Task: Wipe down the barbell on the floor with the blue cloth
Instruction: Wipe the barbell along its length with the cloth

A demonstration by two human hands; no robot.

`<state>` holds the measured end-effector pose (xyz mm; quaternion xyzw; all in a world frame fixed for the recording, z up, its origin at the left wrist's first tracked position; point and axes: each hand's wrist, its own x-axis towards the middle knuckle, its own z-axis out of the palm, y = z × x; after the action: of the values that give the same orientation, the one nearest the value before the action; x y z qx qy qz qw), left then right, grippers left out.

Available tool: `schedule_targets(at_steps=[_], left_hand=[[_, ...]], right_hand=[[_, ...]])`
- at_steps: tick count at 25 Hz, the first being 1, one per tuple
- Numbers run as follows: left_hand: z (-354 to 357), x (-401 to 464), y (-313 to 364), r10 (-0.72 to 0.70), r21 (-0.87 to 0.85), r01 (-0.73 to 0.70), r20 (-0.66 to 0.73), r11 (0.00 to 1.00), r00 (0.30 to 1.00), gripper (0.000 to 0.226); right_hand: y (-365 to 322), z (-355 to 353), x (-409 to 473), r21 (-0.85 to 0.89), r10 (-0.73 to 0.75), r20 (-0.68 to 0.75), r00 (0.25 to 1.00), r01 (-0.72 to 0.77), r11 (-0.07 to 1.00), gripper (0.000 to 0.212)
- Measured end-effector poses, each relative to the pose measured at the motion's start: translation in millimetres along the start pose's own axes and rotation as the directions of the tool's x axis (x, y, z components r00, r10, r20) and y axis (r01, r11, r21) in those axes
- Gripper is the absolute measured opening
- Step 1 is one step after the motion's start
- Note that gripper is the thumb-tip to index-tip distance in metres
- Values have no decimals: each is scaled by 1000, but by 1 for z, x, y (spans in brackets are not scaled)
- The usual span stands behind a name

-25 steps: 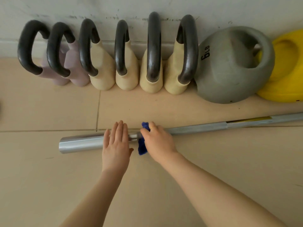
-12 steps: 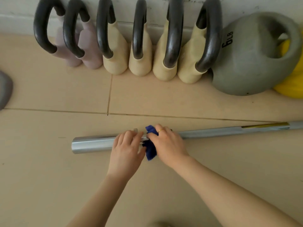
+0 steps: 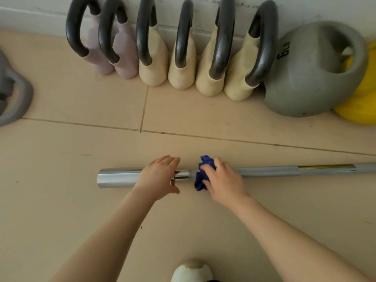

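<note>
Floor [image 3: 81,200]: beige tile, grout lines crossing beyond the fingertips. Barbell [image 3: 264,171] lies flat on it, running left-right under both hands; thick chrome sleeve end sticks out left of the left-hand fingers [image 3: 168,160], thinner shaft runs on right past the right-hand fingers [image 3: 218,162]. Well beyond the fingers, along the wall: two mauve kettlebells [image 3: 114,58], four cream kettlebells [image 3: 183,74], a grey kettlebell [image 3: 305,78] marked 6LB, a yellow one [image 3: 360,106] touching it. Another grey weight [image 3: 16,102] far left. White shoe [image 3: 191,270] near edge, behind the wrists.
</note>
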<state>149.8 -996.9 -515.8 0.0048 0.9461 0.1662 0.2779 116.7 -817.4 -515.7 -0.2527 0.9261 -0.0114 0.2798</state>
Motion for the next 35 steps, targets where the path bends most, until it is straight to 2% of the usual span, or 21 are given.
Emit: schedule_targets(at_steps=[5, 8, 9, 11, 13, 14, 15, 16, 18, 19, 20, 22, 24, 25, 27, 29, 30, 31, 33, 35], left_hand=[[4, -3, 5, -33, 18, 33, -31, 999, 999, 87], [4, -3, 7, -65, -3, 65, -34, 998, 997, 89], [5, -3, 8, -72, -10, 72, -28, 997, 997, 89], [7, -3, 9, -85, -21, 84, -21, 996, 996, 89], [8, -2, 7, -93, -39, 92, -32, 995, 995, 88], [8, -2, 7, -91, -55, 88, -45, 995, 995, 86], [8, -3, 8, -95, -67, 91, -58, 994, 994, 83], [10, -5, 9, -107, -66, 103, -68, 992, 992, 80], [16, -9, 14, -125, -4, 125, -72, 992, 990, 77], [19, -11, 17, -118, 52, 121, -65, 991, 991, 78], [23, -10, 20, -109, 111, 115, -60, 987, 992, 80], [29, -10, 26, -108, 162, 117, -69, 980, 992, 78], [32, -11, 35, -91, 141, 105, -99, 984, 991, 65], [34, -12, 41, -52, 130, 68, -123, 989, 991, 58], [44, -8, 59, 36, 97, -22, -149, 995, 988, 50], [52, 0, 76, 29, 70, -23, -84, 997, 996, 46], [55, 4, 83, 8, 95, -8, 3, 995, 1000, 44], [57, 7, 87, -2, 129, -10, 94, 992, 996, 43], [60, 10, 92, -5, 139, -22, 194, 990, 981, 41], [62, 6, 94, -12, 143, -16, 192, 990, 981, 37]], right_hand=[[-27, -1, 3, 158, 217, -40, 975, -208, 965, 23], [-15, -7, 6, 99, 51, -4, 999, -50, 994, 24], [0, -10, 7, 88, 75, 13, 997, -76, 993, 25], [30, -15, 10, 125, 289, -11, 957, -285, 950, 29], [28, -17, 10, 199, 484, 27, 874, -480, 855, 31], [13, -21, 13, 228, 470, 48, 882, -468, 854, 31], [-5, -21, 16, 245, 372, 72, 926, -378, 893, 30], [-26, -20, 16, 230, 222, 91, 971, -238, 944, 28], [-45, -16, 14, 152, -4, 93, 996, -10, 988, 25], [-33, -16, 14, 119, -4, 82, 997, -6, 993, 25], [-10, -18, 14, 91, 78, 79, 994, -85, 992, 26], [47, -17, 5, 57, 331, 74, 941, -336, 940, 29], [80, -13, -11, 44, 481, 44, 875, -483, 874, 27], [77, -9, -15, 102, 498, 23, 867, -498, 861, 27], [51, -3, -19, 243, 402, 36, 915, -398, 885, 26], [32, 3, -23, 252, 194, 54, 980, -201, 947, 26], [36, 3, -26, 209, 126, 65, 990, -137, 968, 25], [50, 1, -28, 157, 125, 75, 989, -135, 978, 25], [102, 0, -41, 66, 262, 85, 961, -268, 961, 27], [158, 1, -66, 15, 483, 42, 875, -484, 875, 27]])
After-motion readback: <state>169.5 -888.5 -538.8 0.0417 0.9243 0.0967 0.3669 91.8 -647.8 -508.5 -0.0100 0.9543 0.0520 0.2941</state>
